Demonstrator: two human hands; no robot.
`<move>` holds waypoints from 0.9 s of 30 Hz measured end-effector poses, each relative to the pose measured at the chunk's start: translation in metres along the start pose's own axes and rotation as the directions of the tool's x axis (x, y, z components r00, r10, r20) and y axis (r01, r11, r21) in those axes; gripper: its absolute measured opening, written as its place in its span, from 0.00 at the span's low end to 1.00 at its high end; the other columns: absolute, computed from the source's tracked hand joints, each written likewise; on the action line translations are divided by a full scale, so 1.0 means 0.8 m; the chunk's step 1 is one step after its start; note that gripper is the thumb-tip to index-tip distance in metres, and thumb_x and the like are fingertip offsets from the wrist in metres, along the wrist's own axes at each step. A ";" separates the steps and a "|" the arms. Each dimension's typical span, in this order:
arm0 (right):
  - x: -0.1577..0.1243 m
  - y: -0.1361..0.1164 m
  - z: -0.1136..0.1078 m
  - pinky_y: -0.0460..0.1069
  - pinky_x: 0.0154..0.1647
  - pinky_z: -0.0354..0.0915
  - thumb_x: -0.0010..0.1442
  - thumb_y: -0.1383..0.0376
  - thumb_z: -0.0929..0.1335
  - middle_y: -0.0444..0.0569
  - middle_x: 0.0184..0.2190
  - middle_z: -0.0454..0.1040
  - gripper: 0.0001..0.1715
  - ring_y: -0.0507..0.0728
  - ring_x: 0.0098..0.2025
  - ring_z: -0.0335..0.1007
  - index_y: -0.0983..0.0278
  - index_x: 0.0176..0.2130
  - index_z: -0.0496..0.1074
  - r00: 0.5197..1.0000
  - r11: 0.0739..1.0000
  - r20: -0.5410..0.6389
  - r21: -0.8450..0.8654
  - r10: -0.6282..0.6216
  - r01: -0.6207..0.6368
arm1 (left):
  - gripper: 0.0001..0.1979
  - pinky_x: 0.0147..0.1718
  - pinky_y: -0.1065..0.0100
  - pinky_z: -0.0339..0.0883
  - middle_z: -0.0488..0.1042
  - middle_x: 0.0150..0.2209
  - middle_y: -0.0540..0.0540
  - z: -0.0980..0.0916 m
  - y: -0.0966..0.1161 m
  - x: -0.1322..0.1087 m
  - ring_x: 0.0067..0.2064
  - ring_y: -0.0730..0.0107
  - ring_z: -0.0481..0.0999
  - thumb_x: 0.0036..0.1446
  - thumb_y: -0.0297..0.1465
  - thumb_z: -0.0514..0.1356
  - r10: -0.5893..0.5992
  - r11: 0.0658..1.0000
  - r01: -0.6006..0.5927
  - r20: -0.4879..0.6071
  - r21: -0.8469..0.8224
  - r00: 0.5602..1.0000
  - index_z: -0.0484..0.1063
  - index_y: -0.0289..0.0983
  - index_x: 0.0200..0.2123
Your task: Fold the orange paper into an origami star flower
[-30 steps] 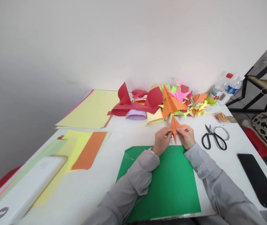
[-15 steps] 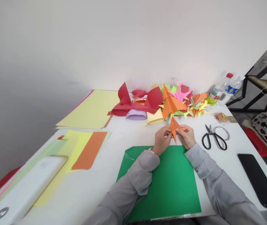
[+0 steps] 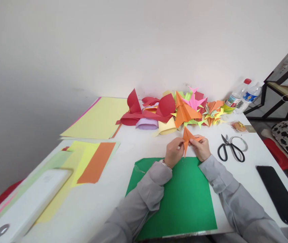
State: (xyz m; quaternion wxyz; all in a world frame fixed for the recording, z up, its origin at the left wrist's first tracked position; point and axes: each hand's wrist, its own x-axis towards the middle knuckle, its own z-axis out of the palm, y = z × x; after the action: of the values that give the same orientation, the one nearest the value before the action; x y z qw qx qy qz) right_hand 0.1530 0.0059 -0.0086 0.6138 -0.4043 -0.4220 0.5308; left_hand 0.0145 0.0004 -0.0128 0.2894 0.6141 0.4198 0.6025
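Together, the left hand (image 3: 173,152) and right hand (image 3: 201,149) pinch a crisply creased, sharp-pointed orange paper origami figure (image 3: 187,135) between them, by the far edge of a flat green sheet (image 3: 188,195), near black-handled scissors (image 3: 227,143).

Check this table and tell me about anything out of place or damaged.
Nothing looks spilled or broken. Slightly odd: the scissors lie open rather than shut beside the right hand, and the green sheet has a pale mark near its far left corner, which looks clipped or folded; I can't tell which.
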 end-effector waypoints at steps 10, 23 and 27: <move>0.002 0.002 -0.003 0.51 0.28 0.68 0.44 0.61 0.75 0.45 0.20 0.75 0.10 0.55 0.23 0.71 0.64 0.27 0.75 1.000 1.000 0.015 -0.018 -0.005 0.005 | 0.19 0.19 0.70 0.71 0.74 0.20 0.52 0.007 0.008 0.009 0.21 0.71 0.74 0.38 0.35 0.69 -0.404 0.764 0.433 0.169 -0.479 0.899 0.60 0.37 0.26; 0.002 0.000 0.001 0.49 0.26 0.65 0.40 0.62 0.77 0.43 0.17 0.74 0.12 0.53 0.20 0.68 0.64 0.25 0.75 0.998 0.997 -0.021 0.043 0.065 -0.064 | 0.18 0.15 0.72 0.68 0.72 0.16 0.53 0.006 0.017 0.015 0.16 0.72 0.72 0.36 0.31 0.69 -0.503 0.720 0.537 0.202 -0.440 0.840 0.60 0.36 0.23; 0.003 0.001 0.001 0.48 0.25 0.64 0.40 0.63 0.77 0.42 0.18 0.73 0.12 0.51 0.20 0.67 0.65 0.25 0.74 0.997 0.994 -0.008 0.071 0.080 -0.079 | 0.18 0.15 0.71 0.68 0.72 0.16 0.52 0.007 0.017 0.015 0.16 0.71 0.72 0.36 0.32 0.69 -0.523 0.707 0.554 0.204 -0.440 0.828 0.60 0.36 0.23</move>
State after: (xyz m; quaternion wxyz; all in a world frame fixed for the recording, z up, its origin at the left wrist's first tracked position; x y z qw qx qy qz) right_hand 0.1522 0.0082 -0.0091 0.6083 -0.4016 -0.3834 0.5673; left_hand 0.0213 0.0048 0.0042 0.6087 0.3918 0.4078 0.5565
